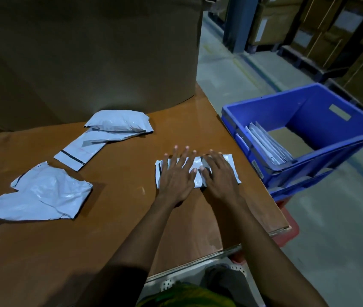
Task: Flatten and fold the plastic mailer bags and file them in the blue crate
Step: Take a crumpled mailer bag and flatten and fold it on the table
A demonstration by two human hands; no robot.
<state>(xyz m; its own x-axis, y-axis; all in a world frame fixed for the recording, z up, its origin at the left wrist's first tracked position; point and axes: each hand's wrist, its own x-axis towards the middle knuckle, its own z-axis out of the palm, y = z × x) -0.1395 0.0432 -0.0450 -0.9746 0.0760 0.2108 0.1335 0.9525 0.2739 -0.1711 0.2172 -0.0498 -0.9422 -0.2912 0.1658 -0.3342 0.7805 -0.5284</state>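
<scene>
A folded white mailer bag (233,166) lies near the right edge of the brown table (120,218). My left hand (177,173) presses flat on its left half with fingers spread. My right hand (218,173) presses flat on its right half, fingers straight. The blue crate (287,111) stands tilted just off the table's right edge, with several folded mailers (267,144) filed upright against its near wall. Three more mailers wait on the table: a crumpled one (40,196) at the left, a long flat one (80,150) and a puffy one (119,121) behind it.
A large brown cardboard roll or box (87,52) rises at the back of the table. Stacked cartons on pallets (331,29) line the concrete floor at the far right. A red item (287,235) shows under the table's right corner.
</scene>
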